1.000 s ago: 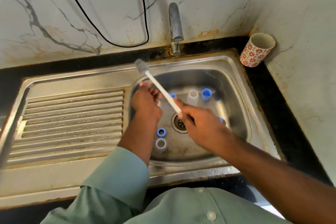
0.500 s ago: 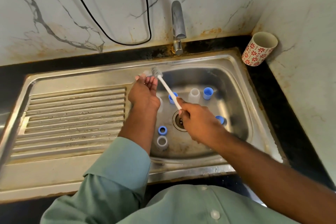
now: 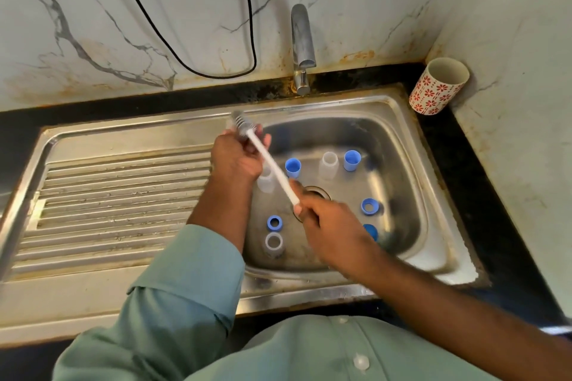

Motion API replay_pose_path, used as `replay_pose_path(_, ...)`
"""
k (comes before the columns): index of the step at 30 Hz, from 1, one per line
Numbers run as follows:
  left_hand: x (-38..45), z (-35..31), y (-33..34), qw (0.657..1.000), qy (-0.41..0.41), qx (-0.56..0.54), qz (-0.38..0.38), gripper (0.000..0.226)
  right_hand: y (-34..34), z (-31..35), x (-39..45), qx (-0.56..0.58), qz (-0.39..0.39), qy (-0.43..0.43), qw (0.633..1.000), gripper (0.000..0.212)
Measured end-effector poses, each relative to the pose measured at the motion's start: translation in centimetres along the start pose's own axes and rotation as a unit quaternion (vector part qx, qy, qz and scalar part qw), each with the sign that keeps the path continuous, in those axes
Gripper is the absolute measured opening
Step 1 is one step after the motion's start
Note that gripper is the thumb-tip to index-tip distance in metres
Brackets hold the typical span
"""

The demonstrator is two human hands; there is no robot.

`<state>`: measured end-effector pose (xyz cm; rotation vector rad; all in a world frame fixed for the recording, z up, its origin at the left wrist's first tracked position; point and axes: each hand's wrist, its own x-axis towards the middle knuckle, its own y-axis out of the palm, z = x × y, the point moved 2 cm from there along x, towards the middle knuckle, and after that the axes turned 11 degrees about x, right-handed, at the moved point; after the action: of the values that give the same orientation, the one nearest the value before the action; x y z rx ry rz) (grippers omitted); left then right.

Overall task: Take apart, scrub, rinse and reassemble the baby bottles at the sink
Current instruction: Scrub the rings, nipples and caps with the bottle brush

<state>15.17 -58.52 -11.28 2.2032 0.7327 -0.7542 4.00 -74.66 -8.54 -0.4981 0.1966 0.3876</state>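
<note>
Right hand [image 3: 329, 227]: gripping the lower end of a white bottle brush [image 3: 272, 165], fingers curled round the handle, over the drain [image 3: 315, 193].
Left hand [image 3: 236, 158]: reaching over the basin's left edge, fingers curled up at the brush's bristle head [image 3: 241, 124]; whether it is holding a small part there cannot be told, as the fingers and bristles are hiding it.
Brush: slanting up and to the left, from the right hand to the bristles beside the left fingertips.
Bottle parts: lying scattered in the steel sink [image 3: 399, 133]. A clear bottle body [image 3: 328, 165] is standing behind the drain, between a blue cap [image 3: 292, 168] and a second blue cap [image 3: 352, 160]. Another clear body [image 3: 266, 181] is showing partly under the left hand. A blue ring [image 3: 274, 223] is sitting just behind a third clear body [image 3: 274, 244] at the near left. A second blue ring [image 3: 369, 206] and one more blue piece [image 3: 371, 230] are lying at the right, the latter partly hidden by the right wrist.
Tap [image 3: 301, 46]: standing behind the basin, no water visibly running.
Bench [image 3: 483, 195]: dark, carrying a red-flowered cup [image 3: 438, 86] in the back right corner.
Drainboard [image 3: 117, 195]: ribbed, lying left of the basin.
Wall: a black cable [image 3: 216, 71] is looping down the marble.
</note>
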Motion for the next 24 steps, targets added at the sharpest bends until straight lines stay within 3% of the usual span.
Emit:
replay_pose_path(2,-0.3,1.2,0.6,0.999,-0.017,0.028,0.010,0.026,-0.5,0.3,1.6,0.028,-0.013,0.024,0.999,0.042)
replay_pose_path(7,0.9,-0.5,0.7,0.998,-0.013,-0.062,0.002,0.031,-1.3,0.1,-1.9,0.059,0.040,0.031,0.997,0.040)
replay_pose_path(10,0.7,0.5,1.2,1.000,0.013,-0.010,0.007,0.031,-0.9,-0.1,-0.2,0.095,0.000,0.042,0.995,0.040)
replay_pose_path(14,1.8,-0.2,0.8,0.999,-0.012,-0.035,0.004,0.032,-0.4,0.6,-1.3,0.127,0.028,0.064,0.989,0.033)
replay_pose_path(18,0.5,2.3,1.4,0.997,-0.031,0.064,0.044,0.036,-0.9,1.2,0.5,0.207,-0.019,0.084,0.974,0.029)
replay_pose_path(22,0.4,0.5,1.1,0.997,-0.039,-0.063,0.007,0.033,-0.4,1.0,-1.8,0.151,0.024,0.042,0.987,0.033)
replay_pose_path(24,0.3,-0.8,0.9,0.993,-0.043,-0.112,-0.002,0.033,-0.5,0.2,-2.0,0.131,0.008,0.034,0.991,0.038)
